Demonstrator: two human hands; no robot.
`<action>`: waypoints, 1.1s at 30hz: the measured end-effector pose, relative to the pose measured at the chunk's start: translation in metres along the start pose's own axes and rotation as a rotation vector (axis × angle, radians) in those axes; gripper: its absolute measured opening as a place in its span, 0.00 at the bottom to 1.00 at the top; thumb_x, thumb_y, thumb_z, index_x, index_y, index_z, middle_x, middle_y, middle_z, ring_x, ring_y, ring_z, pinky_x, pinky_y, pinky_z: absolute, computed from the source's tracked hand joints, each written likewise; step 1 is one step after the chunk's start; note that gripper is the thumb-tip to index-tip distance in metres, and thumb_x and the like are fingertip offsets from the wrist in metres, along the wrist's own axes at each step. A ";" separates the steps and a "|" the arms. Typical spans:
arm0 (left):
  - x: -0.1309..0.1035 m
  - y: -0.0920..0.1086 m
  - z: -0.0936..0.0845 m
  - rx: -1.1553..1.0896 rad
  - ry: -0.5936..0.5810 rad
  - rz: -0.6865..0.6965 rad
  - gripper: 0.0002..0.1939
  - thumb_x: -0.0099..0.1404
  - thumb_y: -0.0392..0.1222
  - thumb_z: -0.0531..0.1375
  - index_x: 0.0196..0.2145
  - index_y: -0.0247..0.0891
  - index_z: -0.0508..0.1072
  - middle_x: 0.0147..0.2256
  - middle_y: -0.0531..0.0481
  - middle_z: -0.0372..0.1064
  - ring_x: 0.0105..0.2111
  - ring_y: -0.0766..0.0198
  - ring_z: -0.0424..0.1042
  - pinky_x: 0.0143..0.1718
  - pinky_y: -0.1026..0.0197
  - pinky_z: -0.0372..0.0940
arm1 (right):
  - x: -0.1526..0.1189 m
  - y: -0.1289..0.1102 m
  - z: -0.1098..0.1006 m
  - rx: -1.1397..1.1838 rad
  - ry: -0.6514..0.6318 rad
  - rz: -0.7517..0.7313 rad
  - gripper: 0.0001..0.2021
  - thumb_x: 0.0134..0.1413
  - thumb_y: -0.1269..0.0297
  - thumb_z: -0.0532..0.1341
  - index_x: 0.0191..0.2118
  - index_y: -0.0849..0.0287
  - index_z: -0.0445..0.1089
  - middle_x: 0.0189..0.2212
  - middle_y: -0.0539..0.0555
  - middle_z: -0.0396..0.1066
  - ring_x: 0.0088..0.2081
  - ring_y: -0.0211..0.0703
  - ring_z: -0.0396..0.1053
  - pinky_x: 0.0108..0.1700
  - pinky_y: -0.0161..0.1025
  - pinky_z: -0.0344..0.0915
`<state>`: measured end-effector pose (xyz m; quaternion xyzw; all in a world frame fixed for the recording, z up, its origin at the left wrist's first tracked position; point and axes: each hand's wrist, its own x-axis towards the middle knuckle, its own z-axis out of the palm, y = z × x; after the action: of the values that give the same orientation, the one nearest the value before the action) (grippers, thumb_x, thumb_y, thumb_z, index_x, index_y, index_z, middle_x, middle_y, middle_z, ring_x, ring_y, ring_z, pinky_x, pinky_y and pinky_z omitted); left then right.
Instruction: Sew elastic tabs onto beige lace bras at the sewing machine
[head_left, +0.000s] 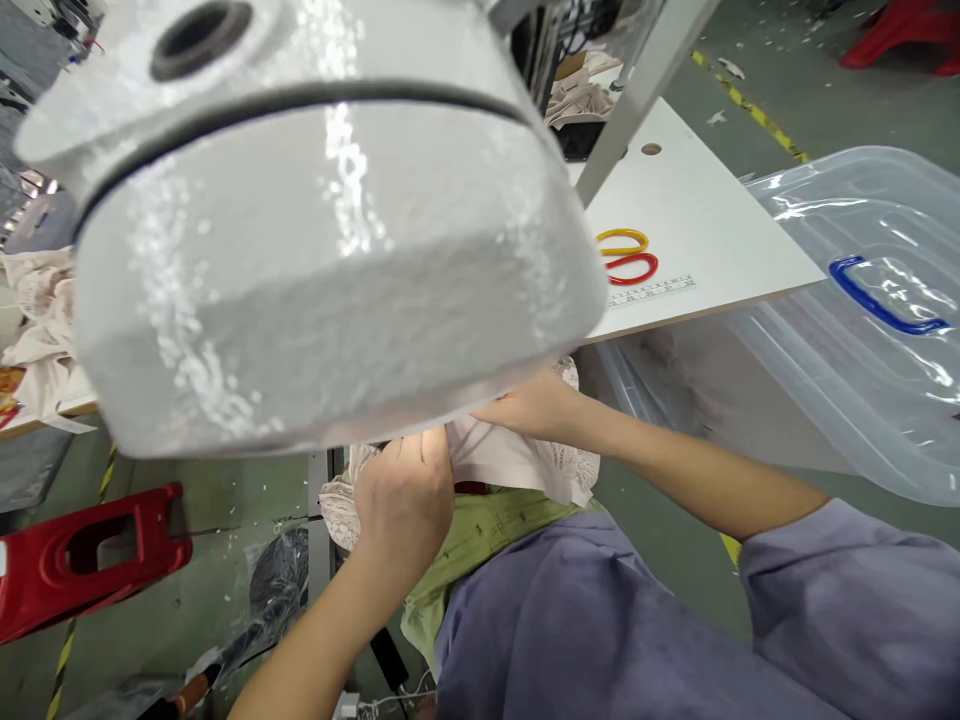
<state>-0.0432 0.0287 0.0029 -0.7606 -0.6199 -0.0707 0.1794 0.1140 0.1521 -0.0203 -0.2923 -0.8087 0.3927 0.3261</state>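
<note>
A large white sewing machine head (337, 300) fills the upper middle of the head view and hides the needle area. Just under its lower edge, my left hand (405, 495) is closed, its fingers curled on a pale pink lace-trimmed garment (499, 455). My right hand (536, 405) grips the same garment further right; the machine covers some of its fingertips. Lace edges of the cloth show beyond both hands, and the cloth hangs over my lap above a green cloth (480, 530).
Right of the machine, a white table (697, 220) bears scissors (634, 268) with yellow and red handles and a clear ruler (660, 290). A clear plastic bin (810, 400) stands beside it. A red stool (90, 555) is on the floor at left. More pale garments (45, 310) lie far left.
</note>
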 end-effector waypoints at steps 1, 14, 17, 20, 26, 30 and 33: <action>-0.001 0.000 0.001 -0.002 -0.002 -0.004 0.16 0.66 0.28 0.54 0.50 0.36 0.69 0.17 0.56 0.59 0.17 0.65 0.59 0.20 0.58 0.41 | 0.002 0.000 -0.001 -0.006 -0.011 -0.004 0.15 0.55 0.70 0.58 0.47 0.58 0.77 0.52 0.56 0.74 0.53 0.50 0.73 0.51 0.45 0.74; -0.001 0.003 0.000 0.014 -0.177 -0.072 0.13 0.66 0.30 0.53 0.44 0.39 0.71 0.18 0.53 0.62 0.16 0.64 0.59 0.20 0.59 0.39 | 0.003 0.006 -0.008 -0.074 -0.039 -0.044 0.16 0.58 0.70 0.59 0.50 0.54 0.77 0.51 0.55 0.75 0.54 0.50 0.73 0.50 0.44 0.75; -0.003 0.001 -0.001 0.017 -0.149 -0.032 0.18 0.65 0.30 0.53 0.52 0.39 0.70 0.17 0.55 0.62 0.16 0.64 0.59 0.20 0.59 0.40 | 0.003 0.007 -0.007 -0.037 -0.026 -0.056 0.16 0.59 0.69 0.59 0.51 0.55 0.77 0.52 0.56 0.75 0.53 0.48 0.74 0.49 0.43 0.75; -0.007 -0.002 -0.001 0.053 -0.121 -0.051 0.21 0.65 0.29 0.53 0.54 0.38 0.68 0.16 0.56 0.61 0.15 0.63 0.60 0.19 0.60 0.40 | 0.004 0.006 -0.003 -0.036 -0.031 -0.059 0.15 0.59 0.68 0.60 0.50 0.55 0.77 0.52 0.56 0.74 0.53 0.49 0.73 0.50 0.43 0.75; -0.008 -0.001 0.003 -0.025 -0.172 -0.090 0.22 0.67 0.33 0.54 0.58 0.40 0.68 0.18 0.53 0.65 0.17 0.62 0.63 0.21 0.58 0.39 | 0.003 0.010 -0.004 -0.011 -0.033 -0.049 0.16 0.58 0.68 0.60 0.51 0.52 0.77 0.52 0.55 0.74 0.52 0.50 0.74 0.50 0.45 0.75; -0.010 -0.005 0.004 -0.048 -0.170 -0.125 0.21 0.68 0.32 0.53 0.57 0.40 0.70 0.18 0.53 0.66 0.17 0.62 0.63 0.20 0.58 0.39 | 0.002 0.007 -0.006 0.018 -0.047 -0.033 0.17 0.58 0.68 0.60 0.52 0.53 0.76 0.53 0.56 0.74 0.53 0.50 0.73 0.51 0.45 0.75; -0.014 -0.008 0.004 -0.105 -0.133 -0.161 0.18 0.70 0.34 0.52 0.55 0.40 0.71 0.20 0.52 0.69 0.19 0.62 0.66 0.21 0.59 0.44 | 0.001 0.004 -0.002 0.064 -0.027 -0.032 0.16 0.57 0.67 0.60 0.50 0.56 0.76 0.55 0.57 0.72 0.55 0.51 0.71 0.53 0.45 0.73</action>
<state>-0.0551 0.0182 -0.0039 -0.7197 -0.6851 -0.0664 0.0915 0.1158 0.1563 -0.0223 -0.2637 -0.8045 0.4171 0.3306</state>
